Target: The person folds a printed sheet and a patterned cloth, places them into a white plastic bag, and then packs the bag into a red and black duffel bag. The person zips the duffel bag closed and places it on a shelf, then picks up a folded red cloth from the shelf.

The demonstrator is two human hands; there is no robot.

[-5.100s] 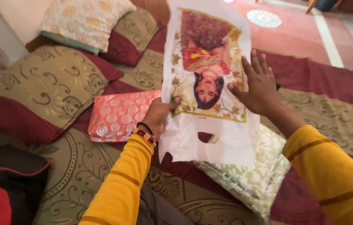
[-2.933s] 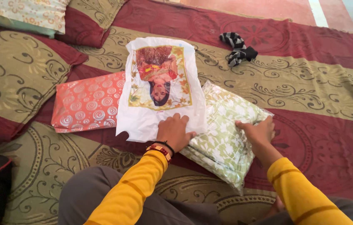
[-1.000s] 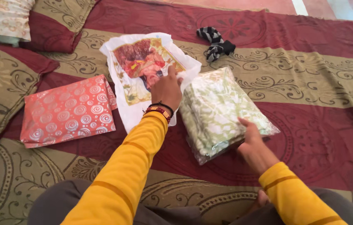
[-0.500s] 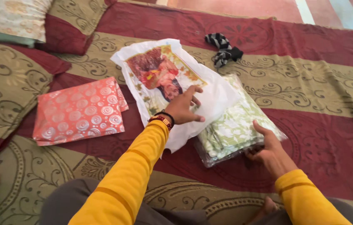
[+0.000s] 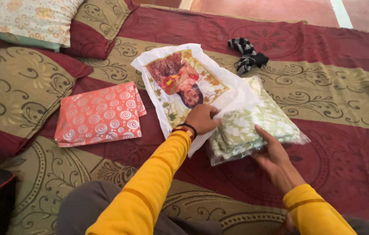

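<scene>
Left hand (image 5: pixel 201 118) pinched the white printed bag (image 5: pixel 189 87) mouth apart; right hand (image 5: pixel 271 150), fingers loose, steadied the green fabric packet (image 5: pixel 254 126) beside it.

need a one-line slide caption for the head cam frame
Left hand grips the white printed bag while the right hand steadies a clear packet of green floral cloth on a patterned bedspread.

A bed covered by a maroon and olive scroll-patterned spread (image 5: pixel 332 82) carries a flat red gift-wrapped packet (image 5: pixel 99 115), a white printed plastic bag (image 5: pixel 184 87), a clear-wrapped green floral cloth (image 5: pixel 254 124), a striped black-and-grey sock bundle (image 5: pixel 246 54) and matching cushions (image 5: pixel 16 95).
</scene>
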